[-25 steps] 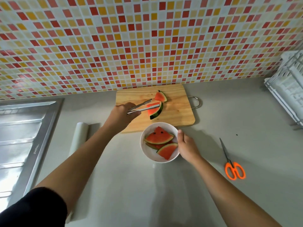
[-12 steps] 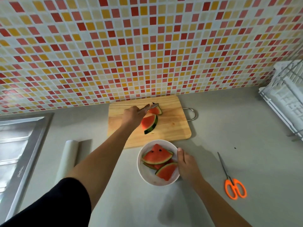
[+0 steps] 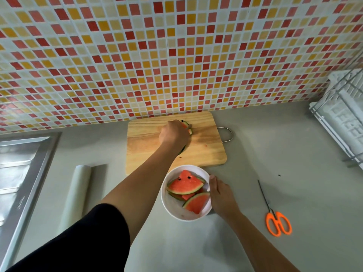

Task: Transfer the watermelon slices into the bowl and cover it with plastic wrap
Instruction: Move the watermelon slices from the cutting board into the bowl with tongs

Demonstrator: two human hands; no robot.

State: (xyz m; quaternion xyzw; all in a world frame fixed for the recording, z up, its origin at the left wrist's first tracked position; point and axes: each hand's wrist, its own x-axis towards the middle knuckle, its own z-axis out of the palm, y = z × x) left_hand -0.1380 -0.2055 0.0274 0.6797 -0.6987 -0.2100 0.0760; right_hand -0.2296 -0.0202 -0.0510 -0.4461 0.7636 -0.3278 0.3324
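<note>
Holding smooth round white bowl, right hand; wedge-shaped slices inside.

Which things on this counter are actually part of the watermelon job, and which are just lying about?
Job: slices, bowl, board, wrap roll.
Lying about: scissors, rack, sink.

Left hand: moved from the nearer slice to the board's far side, now touching the far watermelon slice. Nearer slice: formerly in full view on the cutting board, now mostly under the hand, with only its rind edge showing.
</note>
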